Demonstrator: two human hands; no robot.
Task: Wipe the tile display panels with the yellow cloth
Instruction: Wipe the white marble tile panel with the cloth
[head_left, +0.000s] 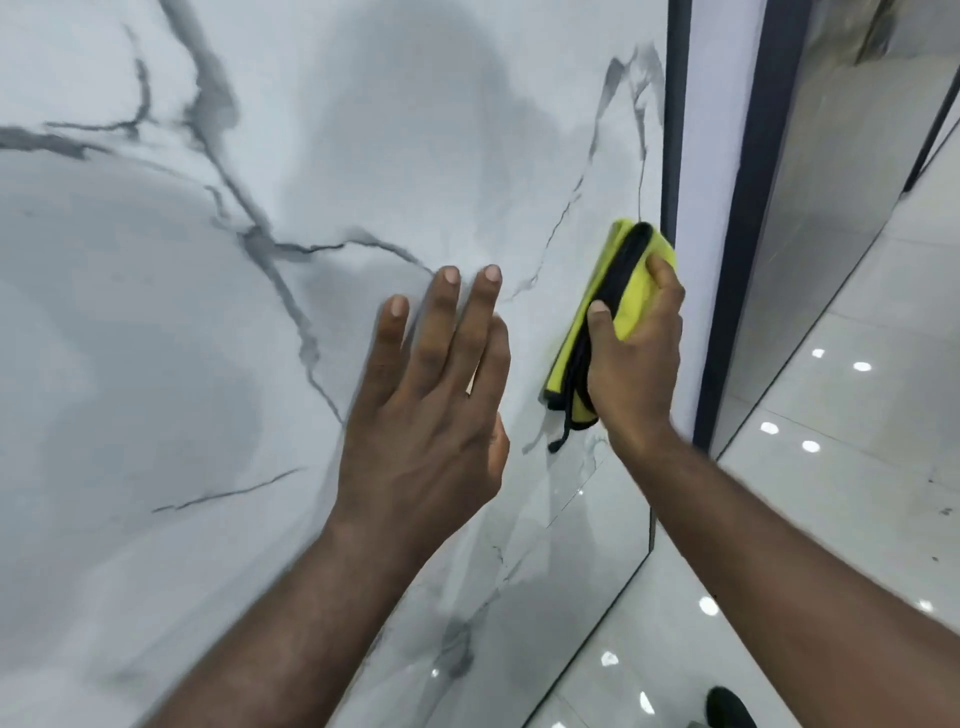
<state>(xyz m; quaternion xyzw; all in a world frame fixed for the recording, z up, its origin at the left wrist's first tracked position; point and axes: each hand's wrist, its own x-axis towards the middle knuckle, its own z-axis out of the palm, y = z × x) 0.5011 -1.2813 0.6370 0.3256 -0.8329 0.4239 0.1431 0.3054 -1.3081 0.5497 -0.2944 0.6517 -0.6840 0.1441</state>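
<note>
Yellow cloth (636, 293), folded with its black trim showing, is gripped in the right hand (636, 364) and pressed against the marble-look tile display panel (311, 156), close to the panel's right edge. The left hand (431, 415) is open, its fingers straight and slightly spread over the panel just beside the cloth; whether it touches the surface cannot be told. Wiping appears to be under way on this panel, but no streaks or dust lines separate cleaned from uncleaned areas, so the share completed cannot be read. The grey neighbouring panel (831, 182) looks still to be done. To the right, the cloth lies just beside the dark frame strip (675, 130), so little travel remains there. Broad open surface lies upward and to the left, though the left hand stands in the leftward path. Below, the panel meets the glossy floor tiles (857, 493).
</note>
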